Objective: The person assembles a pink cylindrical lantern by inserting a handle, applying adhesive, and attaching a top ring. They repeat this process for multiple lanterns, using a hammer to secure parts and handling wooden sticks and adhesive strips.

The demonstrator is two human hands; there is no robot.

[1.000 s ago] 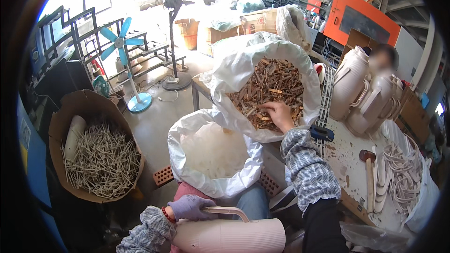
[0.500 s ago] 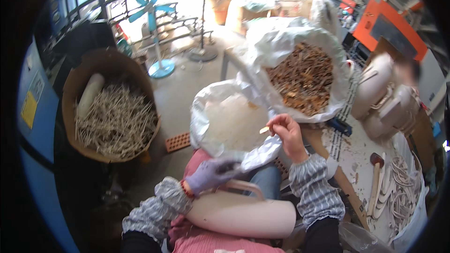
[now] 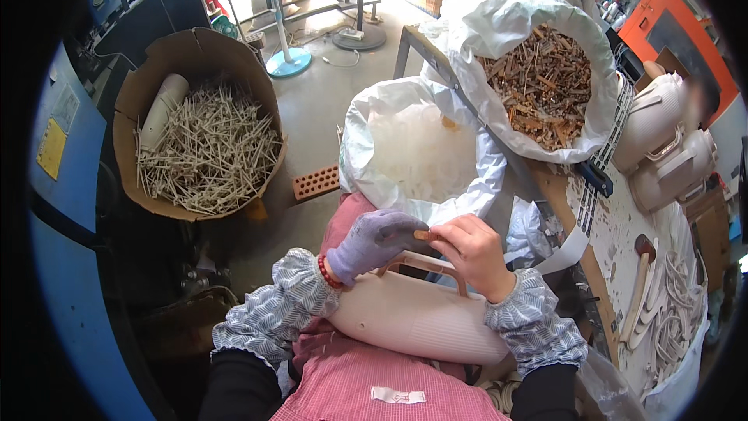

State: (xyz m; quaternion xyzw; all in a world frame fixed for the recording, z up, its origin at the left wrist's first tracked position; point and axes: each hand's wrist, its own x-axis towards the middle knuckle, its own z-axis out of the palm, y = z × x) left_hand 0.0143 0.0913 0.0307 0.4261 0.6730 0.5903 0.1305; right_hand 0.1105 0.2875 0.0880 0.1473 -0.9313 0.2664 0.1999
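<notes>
A pale pink, ribbed plastic jug body (image 3: pixel 421 323) lies on its side across my lap, its looped handle (image 3: pixel 427 264) uppermost. Just above that handle my hands meet at a small orange-brown strip (image 3: pixel 425 235). My right hand (image 3: pixel 477 256), bare, pinches one end between thumb and fingertips. My left hand (image 3: pixel 378 243), in a purple-grey glove, has its closed fingertips against the other end. Part of the strip is hidden by the fingers. Beyond my hands stands a white-lined bag (image 3: pixel 362 136) with translucent, whitish contents.
At left, a cardboard drum (image 3: pixel 128 152) holds thin pale plastic sprues and a tube. A white sack (image 3: pixel 600 125) of brown strips stands on the bench (image 3: pixel 596 265) at right. A hammer (image 3: pixel 640 277), pale handles and jug bodies (image 3: pixel 662 132) are there too. A perforated brick (image 3: pixel 315 183) lies on the floor.
My right hand has come back from the white-lined bag to meet my left hand above the jug handle. My left hand has lifted from beside the jug. The whole view has shifted.
</notes>
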